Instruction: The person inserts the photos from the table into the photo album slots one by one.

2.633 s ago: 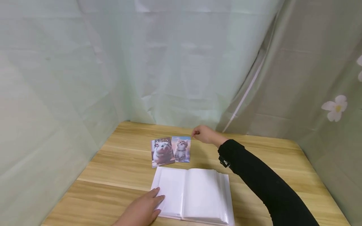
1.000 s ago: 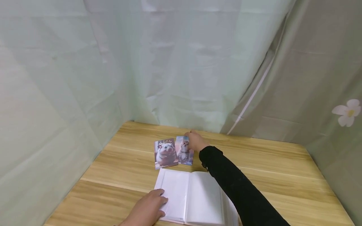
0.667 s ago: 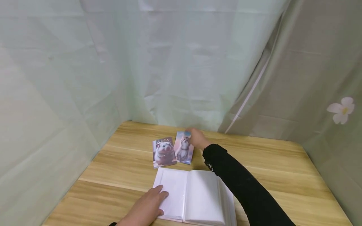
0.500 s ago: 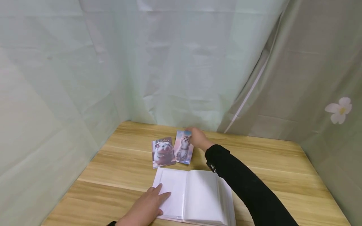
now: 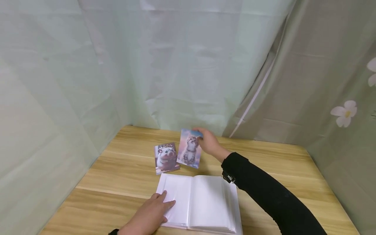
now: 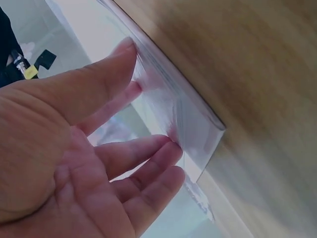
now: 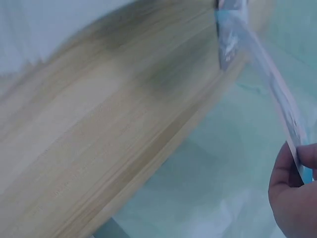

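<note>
My right hand (image 5: 209, 142) pinches a kitten photo card (image 5: 189, 150) by its upper right corner, tilted up over the back of the table. In the right wrist view the card (image 7: 277, 87) appears almost edge-on between thumb and fingers. A photo album (image 5: 210, 202) with blank white pages lies open nearer me. My left hand (image 5: 151, 209) rests on its left page, the fingers spread. Seen from the left wrist, the fingertips touch the glossy clear sleeve near the album's edge (image 6: 203, 134).
A hamster photo card (image 5: 166, 158) with a crown lies just left of the kitten card, behind the album. Pale curtains (image 5: 188, 65) hang around the back and sides of the wooden table (image 5: 117, 176).
My right hand has come down to the kitten card, gripped its top corner and raised it off the table. The left hand stays on the album, its fingers now spread further apart.
</note>
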